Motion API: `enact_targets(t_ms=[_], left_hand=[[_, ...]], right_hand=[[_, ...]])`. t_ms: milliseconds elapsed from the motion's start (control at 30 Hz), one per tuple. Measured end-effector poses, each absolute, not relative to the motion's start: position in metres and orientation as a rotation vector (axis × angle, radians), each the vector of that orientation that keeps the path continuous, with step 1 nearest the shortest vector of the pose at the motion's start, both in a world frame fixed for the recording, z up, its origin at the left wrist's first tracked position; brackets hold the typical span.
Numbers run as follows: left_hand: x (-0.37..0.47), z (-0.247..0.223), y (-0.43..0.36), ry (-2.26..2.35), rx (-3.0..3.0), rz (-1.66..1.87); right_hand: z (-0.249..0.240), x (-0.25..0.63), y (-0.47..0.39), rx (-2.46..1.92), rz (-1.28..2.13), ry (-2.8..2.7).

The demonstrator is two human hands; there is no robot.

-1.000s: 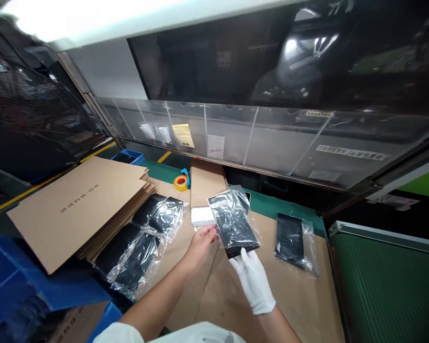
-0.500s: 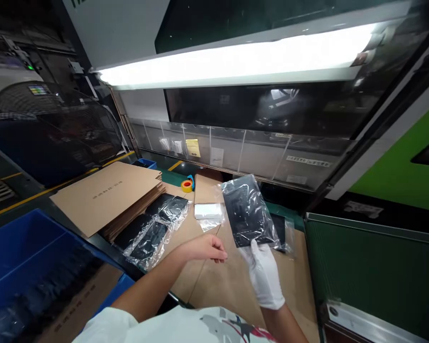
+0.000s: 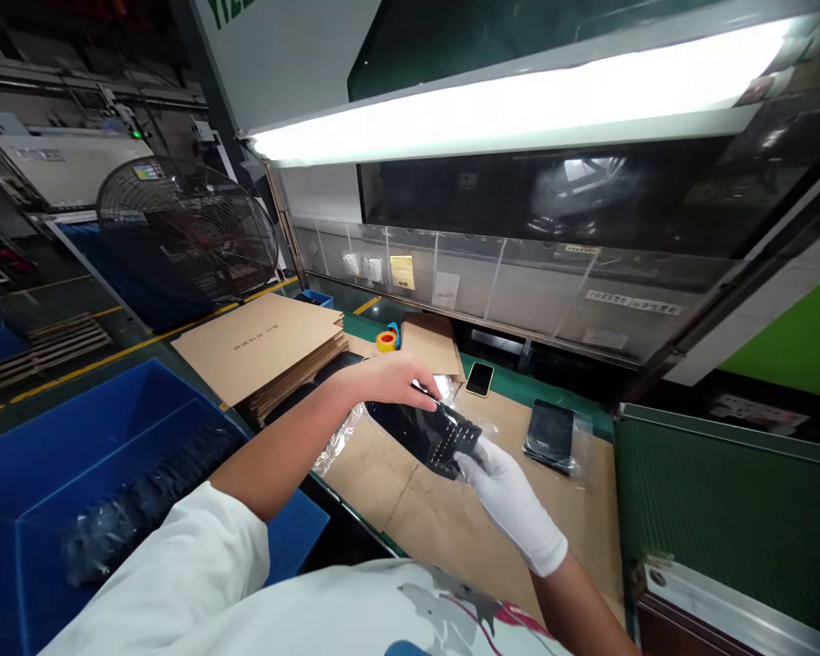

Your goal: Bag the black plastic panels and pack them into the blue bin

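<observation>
A black bagged panel (image 3: 416,433) with rows of small holes or marks at its right end is held tilted over the cardboard-covered table. My bare left hand (image 3: 400,378) pinches its upper edge. On its right end, my white-gloved right hand (image 3: 488,465) grips with thumb and fingers. Another stack of black bagged panels (image 3: 550,433) lies to the right. More black panels in clear film, partly hidden by my left arm, lie beside the cardboard stack (image 3: 260,342). Behind my hands is a phone (image 3: 479,379).
Yellow tape (image 3: 386,341) and a brown cardboard piece (image 3: 429,342) sit at the back. A blue bin (image 3: 75,437) with bagged items stands at the left. On the right is a green ribbed surface (image 3: 731,492). Clear compartments (image 3: 471,278) line the back.
The view has swung left. My left hand has moved up and now grips a panel's edge; the panel between my hands is lower and tilted. The phone has come into sight.
</observation>
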State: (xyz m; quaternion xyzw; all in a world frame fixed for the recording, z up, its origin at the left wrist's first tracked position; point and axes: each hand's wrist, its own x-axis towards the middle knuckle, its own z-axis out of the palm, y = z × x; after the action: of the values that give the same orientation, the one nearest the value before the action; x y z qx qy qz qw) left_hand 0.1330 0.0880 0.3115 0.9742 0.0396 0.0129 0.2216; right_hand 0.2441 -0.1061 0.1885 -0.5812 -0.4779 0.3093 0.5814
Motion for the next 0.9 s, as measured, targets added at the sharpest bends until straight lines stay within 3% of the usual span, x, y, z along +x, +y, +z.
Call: enact_targets(t_ms=[233,500,667,800,900], left_hand=[[0.080,0.283,0.107,0.291,2.298,0.254],[0.032,0.248,0.113,0.455,2.020,0.377],[0.017,0.244,0.107,0.447,1.967,0.562],[0.006,0.236,0.094,0.387,2.024,0.496],[-0.002,0.220,0.080,0.299,2.113,0.379]], right_hand=[[0.209,0.229,-0.095,-1.465,0.752,-1.410],[0.236,0.227,-0.093,-1.245,0.854,-1.390],[0.272,0.233,-0.085,-1.295,0.531,-1.371],[0.283,0.217,-0.048,-1.470,0.126,-1.902],[0.254,0.191,-0.017,-1.648,0.245,-2.477]])
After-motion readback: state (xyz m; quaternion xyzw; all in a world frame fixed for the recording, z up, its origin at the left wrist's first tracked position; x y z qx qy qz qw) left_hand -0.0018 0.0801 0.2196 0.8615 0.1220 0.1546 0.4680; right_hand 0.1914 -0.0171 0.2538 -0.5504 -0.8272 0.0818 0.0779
